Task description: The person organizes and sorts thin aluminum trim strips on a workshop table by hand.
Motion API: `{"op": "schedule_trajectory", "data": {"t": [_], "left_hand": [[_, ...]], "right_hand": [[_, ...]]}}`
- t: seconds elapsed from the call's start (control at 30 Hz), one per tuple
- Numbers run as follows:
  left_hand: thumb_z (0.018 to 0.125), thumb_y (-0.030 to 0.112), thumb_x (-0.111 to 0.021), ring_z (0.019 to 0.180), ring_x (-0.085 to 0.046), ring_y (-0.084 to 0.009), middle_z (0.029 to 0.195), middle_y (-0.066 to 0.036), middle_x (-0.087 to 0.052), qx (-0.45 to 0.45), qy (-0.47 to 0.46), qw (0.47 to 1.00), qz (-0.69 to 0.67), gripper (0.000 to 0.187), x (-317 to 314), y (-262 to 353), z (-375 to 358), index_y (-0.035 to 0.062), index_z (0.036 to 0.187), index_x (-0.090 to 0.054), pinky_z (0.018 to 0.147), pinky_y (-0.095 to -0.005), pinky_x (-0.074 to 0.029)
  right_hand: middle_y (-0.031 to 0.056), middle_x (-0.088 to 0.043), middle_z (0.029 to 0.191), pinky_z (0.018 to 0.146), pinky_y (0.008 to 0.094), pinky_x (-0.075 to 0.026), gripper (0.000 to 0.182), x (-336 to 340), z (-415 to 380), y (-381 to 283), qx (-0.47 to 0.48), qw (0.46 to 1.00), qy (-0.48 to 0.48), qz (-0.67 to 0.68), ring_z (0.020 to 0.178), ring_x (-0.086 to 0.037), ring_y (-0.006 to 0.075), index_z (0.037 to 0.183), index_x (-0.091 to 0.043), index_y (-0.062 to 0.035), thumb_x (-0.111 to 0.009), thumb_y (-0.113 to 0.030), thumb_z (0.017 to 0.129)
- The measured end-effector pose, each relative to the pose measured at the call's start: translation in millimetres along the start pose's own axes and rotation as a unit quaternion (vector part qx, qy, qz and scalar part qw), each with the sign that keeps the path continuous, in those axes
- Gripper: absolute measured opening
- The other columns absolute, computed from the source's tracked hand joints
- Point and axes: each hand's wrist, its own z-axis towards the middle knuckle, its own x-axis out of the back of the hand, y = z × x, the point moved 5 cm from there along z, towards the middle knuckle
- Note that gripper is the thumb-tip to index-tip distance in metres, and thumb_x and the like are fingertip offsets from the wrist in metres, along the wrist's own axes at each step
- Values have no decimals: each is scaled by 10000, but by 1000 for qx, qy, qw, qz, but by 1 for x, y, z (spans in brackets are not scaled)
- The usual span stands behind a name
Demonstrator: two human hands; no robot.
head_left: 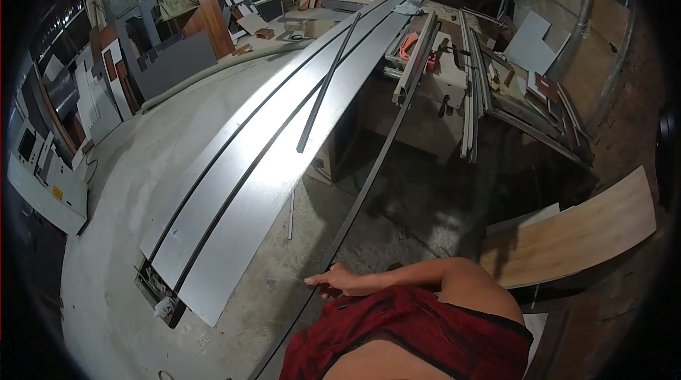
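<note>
My right hand (335,281) is closed around a long, thin dark grey bar (372,176), with its index finger stretched across the bar. The bar slopes from the bottom edge up to the wooden-looking rails (417,54) at the machine's side. My left hand is out of view. To the left of my right hand runs a long silver sliding table (241,242) with two dark grooves. A second dark bar (328,89) lies slantwise on that table.
Boards and offcuts (170,61) lean at the back left. A white machine cabinet (46,181) stands far left. Curved plywood (574,238) lies at right, below a stack of frames and panels (532,114). A red object (408,47) sits near the rails.
</note>
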Motion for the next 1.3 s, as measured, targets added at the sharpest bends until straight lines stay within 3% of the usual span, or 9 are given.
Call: {"op": "schedule_trajectory", "data": {"t": [0.33,0.5,0.6,0.63,0.77,0.87,0.97,1.1,1.3], "left_hand": [[761,248,-661,1108,-478,-316,1189,-175,-517,-171,-36,906,-385,622,173,174,47,51,1294,-406,914,-373,-390],[858,226,-555,814,-601,-216,865,-138,-620,-30,-261,652,-711,251,172,188,25,11,982,-591,681,-344,-488],[889,291,-494,825,-602,-221,869,-160,-618,-128,-301,649,-687,329,196,221,2,-10,977,-595,692,-344,-492],[901,384,-436,876,-597,-229,904,-154,-624,-221,-125,748,-613,443,230,237,-22,-17,959,-613,765,-353,-477],[891,418,-426,1004,-547,-215,1036,-117,-615,-122,-354,676,-635,476,170,251,-22,-1,1016,-616,898,-356,-392],[870,404,-463,1006,-545,-213,1045,-125,-618,-45,-383,812,-439,472,150,258,-21,-2,1068,-597,888,-348,-393],[770,275,-598,816,-600,-247,1107,-152,-543,61,-257,646,-716,552,106,276,-16,61,1237,-396,658,-360,-473],[784,274,-621,791,-599,-262,1197,-161,-483,-94,-79,443,-888,694,134,317,-4,153,1356,-247,620,-316,-491],[825,247,-535,828,-596,-261,1188,-151,-485,-48,-56,396,-915,411,99,310,-2,89,1196,-455,650,-357,-505]], "right_hand": [[56,-579,592,365,216,-362,299,-25,-21,-12,-10,999,-43,-4,431,-527,114,705,-610,-24,-745,-291,702],[50,-615,644,446,223,-412,298,-27,-30,-22,-8,997,-68,-35,506,-563,113,754,-645,-44,-735,-325,707],[49,-633,728,519,249,-444,315,-24,-34,-24,-26,994,-93,-49,573,-574,116,793,-657,-54,-722,-352,711],[49,-636,757,541,258,-450,320,-25,-38,-27,-27,993,-105,-52,591,-574,118,802,-659,-58,-718,-359,712],[45,-635,840,613,275,-446,372,-20,-44,-28,-38,986,-144,-77,642,-570,127,824,-660,-55,-703,-407,709],[37,-632,839,622,259,-425,411,-17,-39,-25,-48,978,-166,-114,631,-569,130,825,-656,-48,-698,-438,701],[34,-628,841,632,255,-410,431,-17,-46,-26,-42,972,-189,-130,630,-570,132,822,-651,-46,-684,-459,704],[36,-621,823,591,241,-426,441,-11,-58,-34,-26,959,-227,-169,631,-569,123,816,-647,-40,-673,-469,719],[48,-590,693,541,256,-463,346,17,-46,-50,124,863,-336,-357,614,-573,101,779,-623,4,-607,-337,834]]}}
